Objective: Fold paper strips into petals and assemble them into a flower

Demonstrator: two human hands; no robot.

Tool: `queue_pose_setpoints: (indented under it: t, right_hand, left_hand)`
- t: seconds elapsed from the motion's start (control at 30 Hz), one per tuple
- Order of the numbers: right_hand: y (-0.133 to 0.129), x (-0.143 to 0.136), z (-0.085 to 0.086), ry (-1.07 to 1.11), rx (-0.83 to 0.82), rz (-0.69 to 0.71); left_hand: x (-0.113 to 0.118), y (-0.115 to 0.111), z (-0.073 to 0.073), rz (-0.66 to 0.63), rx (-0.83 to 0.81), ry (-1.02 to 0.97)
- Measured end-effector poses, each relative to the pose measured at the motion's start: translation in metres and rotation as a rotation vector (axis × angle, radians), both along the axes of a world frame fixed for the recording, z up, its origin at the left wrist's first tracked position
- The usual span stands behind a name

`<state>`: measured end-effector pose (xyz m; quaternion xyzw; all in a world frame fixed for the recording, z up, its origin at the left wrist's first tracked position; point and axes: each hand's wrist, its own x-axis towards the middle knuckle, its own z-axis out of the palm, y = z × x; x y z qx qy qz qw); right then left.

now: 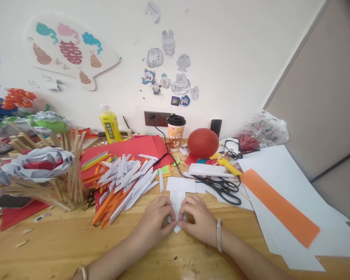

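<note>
- The white paper slip (177, 197) lies between the hands above the wooden table (151, 264), its pointed lower end toward the person.
- The left hand (158, 216) pinches the slip's left side near that point, thumb against curled fingers; the right hand (198, 217) mirrors it on the other side, thumb tips nearly meeting. Exactly which layers they grip is hidden.
- The work looks like folding, so matching pressure from both sides should help the edges line up evenly.
- Best to square the point on the slip's middle line before creasing hard; a skewed crease would likely stay visible.
- Pressing against the firm tabletop should give a sharper edge than pinching alone.
- The white paper rectangle (181, 184) meets the slip's far end; care there would avoid catching it in a fold.
</note>
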<state>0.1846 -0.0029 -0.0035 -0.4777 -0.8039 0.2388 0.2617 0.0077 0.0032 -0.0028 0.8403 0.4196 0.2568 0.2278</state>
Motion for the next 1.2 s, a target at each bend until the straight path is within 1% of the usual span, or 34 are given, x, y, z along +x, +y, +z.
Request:
queue_pose_setpoints:
  t: [0.07,0.17,0.3,0.37,0.5,0.73,0.83,0.9,0.97,1.13,1.2]
  right_hand:
    - [-0.002,-0.001,0.001,-0.005,0.009,-0.012]
    - [-0.004,-0.003,0.001,-0.007,0.016,-0.025]
    - [-0.007,-0.005,0.000,-0.042,0.024,-0.100]
    - [-0.008,-0.006,0.000,-0.058,0.021,-0.115]
    - [-0.007,-0.006,0.000,-0.050,0.005,-0.111]
    - [0.000,0.002,0.000,0.033,-0.021,-0.034]
    - [-0.002,0.000,-0.001,0.052,-0.011,-0.064]
    - [-0.004,-0.003,-0.002,0.024,0.010,-0.106]
    - [-0.007,-0.005,-0.003,-0.018,0.018,-0.139]
    - [-0.010,-0.008,-0.002,-0.060,0.006,-0.161]
    - [-0.010,-0.008,-0.003,-0.053,0.019,-0.174]
  left_hand:
    - [0.001,-0.001,0.000,0.021,0.006,0.004]
    - [0.001,-0.001,0.001,0.017,-0.020,0.005]
    - [0.000,0.000,0.002,0.031,-0.056,0.022]
    - [0.000,0.000,0.002,0.034,-0.054,0.033]
    - [0.001,0.000,0.001,0.026,-0.033,0.050]
    - [0.001,-0.001,0.001,0.028,-0.017,0.064]
    - [0.001,-0.001,0.001,0.021,0.001,0.061]
    - [0.000,-0.001,0.000,0.022,0.009,0.060]
    - [-0.002,0.000,-0.001,0.047,0.032,0.069]
    - [-0.011,0.006,-0.002,0.193,0.165,0.092]
    - [-0.012,0.007,-0.002,0.179,0.235,0.079]
